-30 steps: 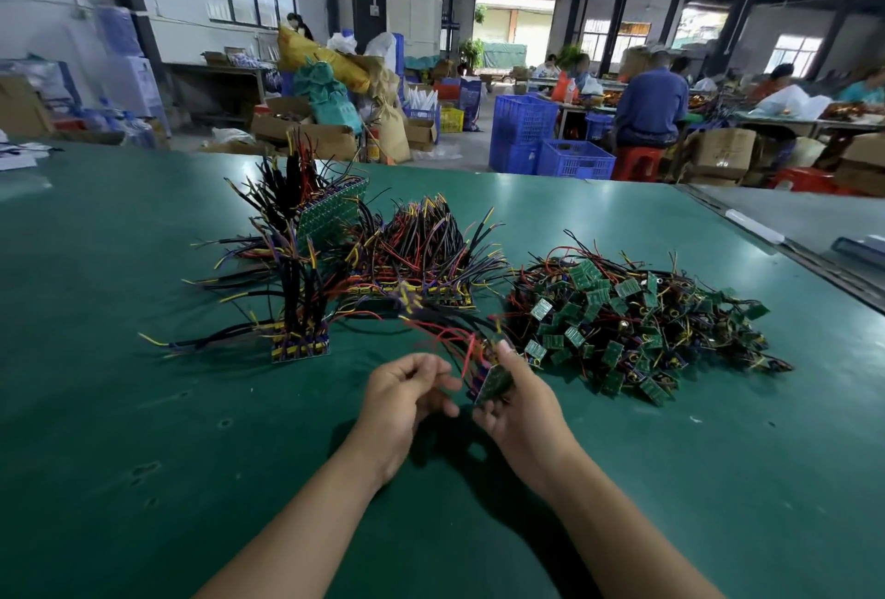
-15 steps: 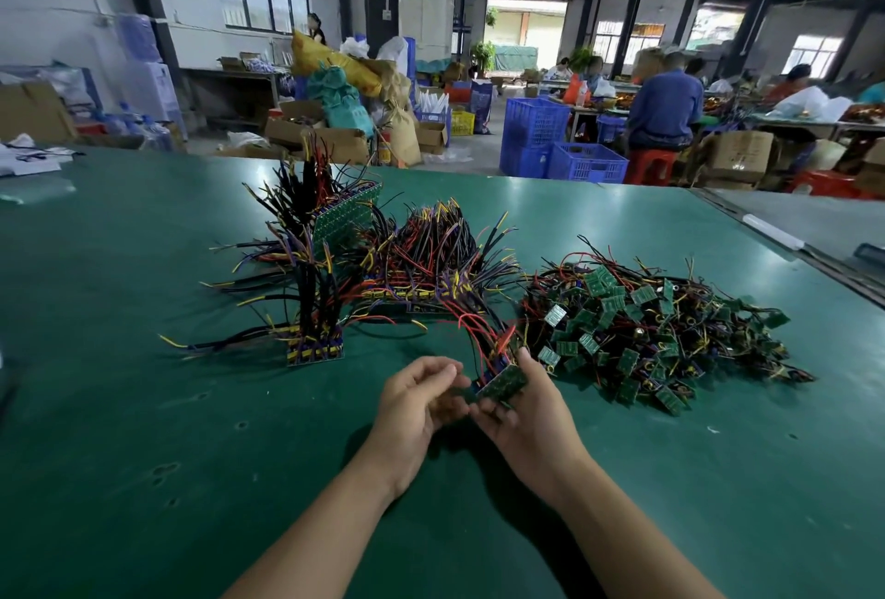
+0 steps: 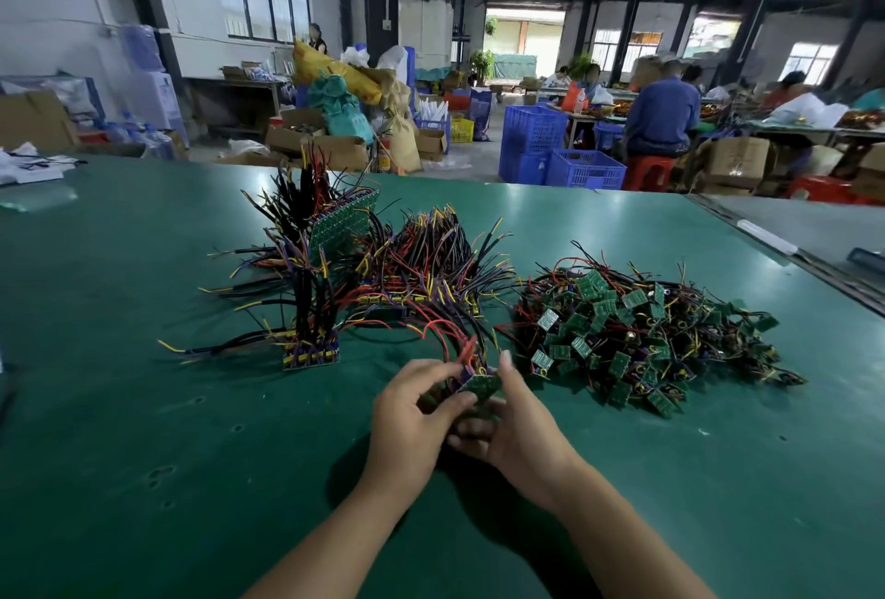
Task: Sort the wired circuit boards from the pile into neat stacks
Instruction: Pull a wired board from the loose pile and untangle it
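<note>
Left hand (image 3: pixel 412 411): pinching boards (image 3: pixel 480 385), just left of pile (image 3: pixel 646 335).
Right hand (image 3: pixel 519 431): curled round same boards.
Boards: likely light, stiff; best held by edges.
Wires (image 3: pixel 448 330): springy, likely to snag.

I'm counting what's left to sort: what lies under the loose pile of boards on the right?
The green table shows around the pile, whose top layer is small green boards tangled in wires. Anything beneath that layer is covered.

The pile (image 3: pixel 646 335) lay on the table (image 3: pixel 143 454). Just left of the pile sat one stack (image 3: pixel 421 277), with another stack (image 3: pixel 311 351) farther left. At the pile's front-left edge, the left hand (image 3: pixel 412 416) and right hand (image 3: pixel 517 426) held a bundle of boards (image 3: pixel 481 385).
</note>
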Available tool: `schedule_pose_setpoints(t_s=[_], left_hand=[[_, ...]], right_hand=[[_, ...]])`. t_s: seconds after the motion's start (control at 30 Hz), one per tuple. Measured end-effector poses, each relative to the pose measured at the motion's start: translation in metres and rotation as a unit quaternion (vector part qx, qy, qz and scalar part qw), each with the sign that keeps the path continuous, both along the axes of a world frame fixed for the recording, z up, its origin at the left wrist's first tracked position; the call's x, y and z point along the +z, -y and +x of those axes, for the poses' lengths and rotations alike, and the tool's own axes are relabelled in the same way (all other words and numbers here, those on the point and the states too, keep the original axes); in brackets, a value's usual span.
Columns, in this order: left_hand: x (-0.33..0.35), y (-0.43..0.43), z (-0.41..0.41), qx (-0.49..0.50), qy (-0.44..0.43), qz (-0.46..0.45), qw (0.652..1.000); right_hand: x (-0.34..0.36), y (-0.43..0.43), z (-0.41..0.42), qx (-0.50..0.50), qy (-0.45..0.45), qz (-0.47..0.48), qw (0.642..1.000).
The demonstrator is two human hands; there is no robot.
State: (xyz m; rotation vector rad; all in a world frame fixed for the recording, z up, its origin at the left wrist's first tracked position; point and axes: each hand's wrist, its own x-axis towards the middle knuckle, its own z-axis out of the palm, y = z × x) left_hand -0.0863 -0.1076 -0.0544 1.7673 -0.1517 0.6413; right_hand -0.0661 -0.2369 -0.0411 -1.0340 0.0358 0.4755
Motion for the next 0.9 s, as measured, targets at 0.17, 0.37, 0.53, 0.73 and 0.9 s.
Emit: schedule_pose_setpoints(t_s=[0.17,0.37,0.53,0.73,0.9], left_hand=[[0.003,0.002,-0.003,-0.002,0.038,0.041,0.998],[0.005,-0.001,-0.002,-0.004,-0.041,-0.041,0.998],[0.009,0.005,0.003,-0.066,-0.232,-0.283,0.928],[0.013,0.007,0.002,-0.15,-0.282,-0.305,0.897],[0.014,0.003,-0.001,-0.166,-0.261,-0.328,0.893]], right_hand=[[-0.001,0.008,0.004,0.007,-0.029,-0.05,0.998],[-0.008,0.003,0.007,-0.077,0.084,-0.025,0.993],[-0.007,0.008,0.007,-0.097,0.172,-0.076,0.977],[-0.008,0.0,-0.001,-0.07,0.27,-0.177,0.944],[-0.006,0.004,-0.003,-0.029,0.29,-0.175,0.94]])
